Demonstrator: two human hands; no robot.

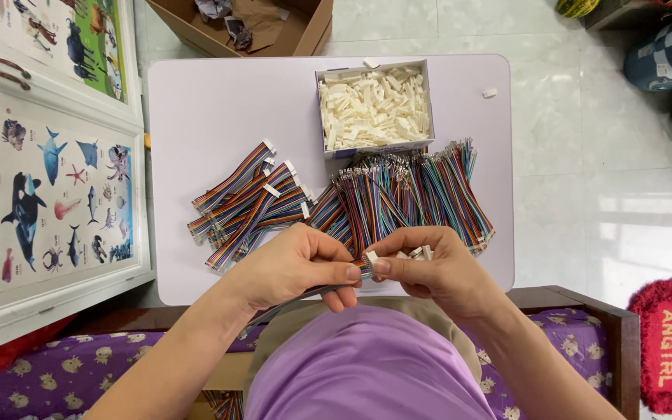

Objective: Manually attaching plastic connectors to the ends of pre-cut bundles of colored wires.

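My left hand (297,264) pinches a flat multicoloured ribbon cable (293,299) near its end, the rest trailing down toward my lap. My right hand (437,268) holds a small white plastic connector (370,257) against that cable end, with more white connectors (421,252) tucked in its fingers. Both hands meet above the near edge of a small white table (196,109). Just beyond them lies a spread pile of loose ribbon cables (414,190). To the left lies a pile of cables with white connectors fitted (250,198).
A cardboard box of white connectors (373,107) stands at the table's far middle; one stray connector (489,93) lies at the far right. An open brown carton (243,27) sits on the tiled floor beyond. A cabinet with animal posters (40,179) flanks the left; a red mat (666,342) lies right.
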